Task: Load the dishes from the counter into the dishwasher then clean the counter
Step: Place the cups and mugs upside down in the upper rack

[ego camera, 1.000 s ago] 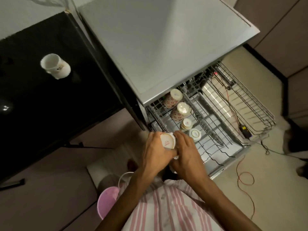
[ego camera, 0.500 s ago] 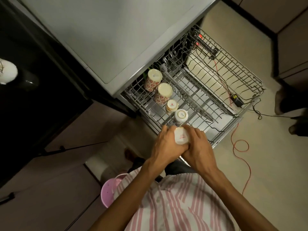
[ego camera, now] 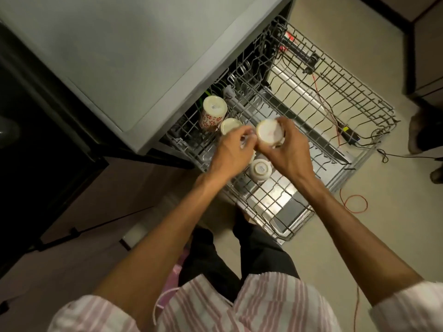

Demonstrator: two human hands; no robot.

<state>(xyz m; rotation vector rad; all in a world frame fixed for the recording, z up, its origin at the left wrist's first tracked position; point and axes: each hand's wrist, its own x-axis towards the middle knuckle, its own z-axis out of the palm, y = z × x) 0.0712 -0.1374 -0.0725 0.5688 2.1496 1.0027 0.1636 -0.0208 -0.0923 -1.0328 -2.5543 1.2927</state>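
Overhead, the right hand [ego camera: 286, 153] grips an upturned white cup [ego camera: 269, 133] above the dishwasher rack [ego camera: 335, 111]; the left hand [ego camera: 230, 153] pinches something small, unidentifiable, beside it.

No text can be read with any certainty. The upturned base of the small white cup [ego camera: 260, 169], just below the middle of the frame, carries a round printed stamp too small to make out, and the base of the flowered mug [ego camera: 214, 108], above and to its left, bears a small grey sticker that is equally illegible.
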